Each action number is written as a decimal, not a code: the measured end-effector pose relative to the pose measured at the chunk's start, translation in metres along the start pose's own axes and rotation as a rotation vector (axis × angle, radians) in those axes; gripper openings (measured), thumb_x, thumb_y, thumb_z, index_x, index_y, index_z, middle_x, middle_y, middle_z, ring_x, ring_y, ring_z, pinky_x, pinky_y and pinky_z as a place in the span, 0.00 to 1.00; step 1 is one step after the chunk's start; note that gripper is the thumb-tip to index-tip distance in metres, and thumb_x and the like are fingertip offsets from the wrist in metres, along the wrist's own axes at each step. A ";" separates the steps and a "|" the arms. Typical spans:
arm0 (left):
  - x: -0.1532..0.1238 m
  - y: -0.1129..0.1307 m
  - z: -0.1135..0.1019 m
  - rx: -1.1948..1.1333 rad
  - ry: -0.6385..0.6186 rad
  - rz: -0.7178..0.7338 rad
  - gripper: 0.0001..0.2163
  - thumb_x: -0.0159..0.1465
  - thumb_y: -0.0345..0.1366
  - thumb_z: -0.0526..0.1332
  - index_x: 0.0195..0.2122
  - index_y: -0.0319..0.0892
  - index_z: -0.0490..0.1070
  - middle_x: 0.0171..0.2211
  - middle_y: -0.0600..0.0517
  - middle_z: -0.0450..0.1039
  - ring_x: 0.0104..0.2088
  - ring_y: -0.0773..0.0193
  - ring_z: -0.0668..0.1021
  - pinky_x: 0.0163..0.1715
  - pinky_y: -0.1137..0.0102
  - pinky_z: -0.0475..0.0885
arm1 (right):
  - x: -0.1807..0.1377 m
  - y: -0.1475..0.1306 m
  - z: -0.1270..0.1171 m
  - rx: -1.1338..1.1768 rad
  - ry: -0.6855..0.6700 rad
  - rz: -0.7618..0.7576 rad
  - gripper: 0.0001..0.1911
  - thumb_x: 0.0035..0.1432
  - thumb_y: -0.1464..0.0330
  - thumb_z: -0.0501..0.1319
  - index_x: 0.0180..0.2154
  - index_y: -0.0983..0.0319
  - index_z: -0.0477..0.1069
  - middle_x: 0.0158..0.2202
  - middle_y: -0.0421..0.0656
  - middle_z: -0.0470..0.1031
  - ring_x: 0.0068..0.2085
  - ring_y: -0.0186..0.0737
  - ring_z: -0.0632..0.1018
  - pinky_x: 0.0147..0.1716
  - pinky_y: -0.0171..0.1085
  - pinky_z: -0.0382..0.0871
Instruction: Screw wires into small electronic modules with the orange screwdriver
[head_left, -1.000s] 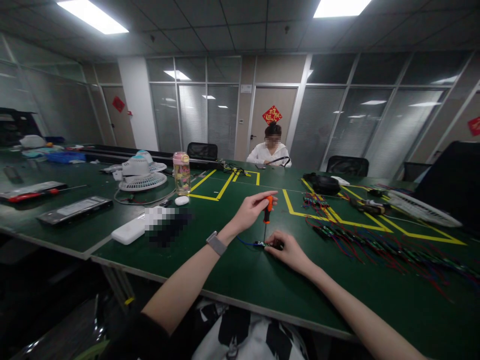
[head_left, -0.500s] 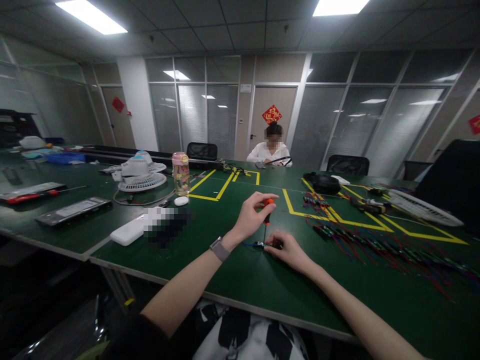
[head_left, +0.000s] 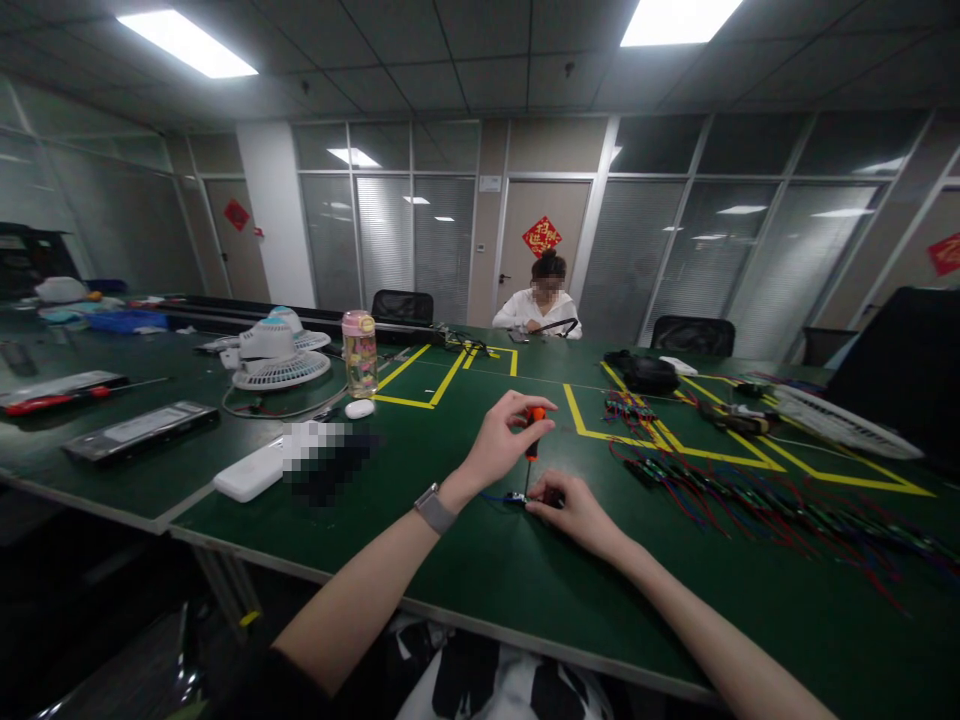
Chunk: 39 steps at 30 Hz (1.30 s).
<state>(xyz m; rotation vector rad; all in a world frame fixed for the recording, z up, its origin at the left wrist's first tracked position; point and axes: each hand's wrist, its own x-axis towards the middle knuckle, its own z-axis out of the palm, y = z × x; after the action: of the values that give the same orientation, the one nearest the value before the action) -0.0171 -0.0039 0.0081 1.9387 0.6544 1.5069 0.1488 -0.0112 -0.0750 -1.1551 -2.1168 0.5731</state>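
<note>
My left hand (head_left: 504,437) is closed around the handle of an orange and black screwdriver (head_left: 534,440). The screwdriver stands upright, its thin shaft pointing down at a small circuit board (head_left: 516,498) on the green table (head_left: 450,560). My right hand (head_left: 574,508) pinches that board at its right end, and the fingers hide part of it. A blue wire leaves the board's left side. Whether the screwdriver tip sits in a screw is too small to tell.
To the right lies a row of several wired circuit boards (head_left: 750,500). On the left are a white power bank (head_left: 251,475), a pink-lidded bottle (head_left: 360,355), a white fan (head_left: 277,365) and a hard drive (head_left: 142,430). A person (head_left: 536,305) sits across the table.
The camera view has shifted slightly. Both hands stay at the board, with the screwdriver still upright in my left hand; my left fingers have shifted a little on its handle.
</note>
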 end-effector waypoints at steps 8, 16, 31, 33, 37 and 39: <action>0.004 -0.001 -0.008 -0.119 -0.025 -0.022 0.14 0.66 0.35 0.53 0.48 0.42 0.73 0.43 0.48 0.73 0.44 0.63 0.75 0.47 0.69 0.68 | -0.002 0.001 0.002 -0.023 0.010 -0.039 0.05 0.52 0.69 0.63 0.32 0.63 0.72 0.28 0.40 0.70 0.29 0.34 0.70 0.29 0.33 0.63; 0.004 -0.001 -0.005 0.036 0.053 -0.017 0.12 0.62 0.39 0.60 0.45 0.43 0.75 0.43 0.48 0.70 0.41 0.64 0.75 0.40 0.71 0.71 | -0.002 -0.005 0.001 -0.051 -0.014 -0.041 0.05 0.52 0.71 0.62 0.34 0.62 0.72 0.29 0.40 0.69 0.31 0.35 0.71 0.31 0.33 0.64; 0.000 0.008 -0.003 0.083 -0.045 0.005 0.15 0.67 0.34 0.51 0.52 0.46 0.70 0.46 0.49 0.69 0.48 0.63 0.72 0.50 0.68 0.66 | -0.003 -0.011 -0.002 -0.116 -0.015 -0.029 0.04 0.54 0.69 0.62 0.33 0.62 0.72 0.30 0.41 0.68 0.31 0.36 0.69 0.31 0.34 0.62; 0.001 0.009 -0.004 0.008 -0.072 -0.031 0.15 0.66 0.34 0.53 0.52 0.44 0.71 0.44 0.48 0.71 0.45 0.64 0.74 0.46 0.69 0.69 | -0.003 -0.011 -0.002 -0.118 -0.018 -0.038 0.03 0.54 0.69 0.62 0.33 0.63 0.72 0.30 0.41 0.68 0.31 0.36 0.69 0.31 0.34 0.62; 0.002 0.005 -0.008 0.028 0.027 -0.036 0.12 0.61 0.38 0.61 0.44 0.43 0.75 0.40 0.49 0.68 0.40 0.65 0.74 0.40 0.72 0.71 | -0.003 -0.012 -0.002 -0.120 -0.015 -0.041 0.03 0.54 0.70 0.62 0.32 0.63 0.72 0.30 0.41 0.69 0.31 0.36 0.69 0.31 0.33 0.63; 0.003 0.004 -0.008 0.037 0.034 -0.048 0.12 0.62 0.39 0.59 0.45 0.43 0.75 0.42 0.49 0.67 0.41 0.64 0.73 0.40 0.72 0.71 | -0.003 -0.012 -0.002 -0.116 -0.014 -0.037 0.03 0.54 0.70 0.63 0.33 0.63 0.72 0.30 0.41 0.69 0.31 0.36 0.69 0.30 0.33 0.62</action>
<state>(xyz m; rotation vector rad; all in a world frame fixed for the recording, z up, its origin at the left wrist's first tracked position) -0.0245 -0.0035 0.0140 1.9145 0.7435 1.5108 0.1449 -0.0198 -0.0665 -1.1753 -2.2030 0.4480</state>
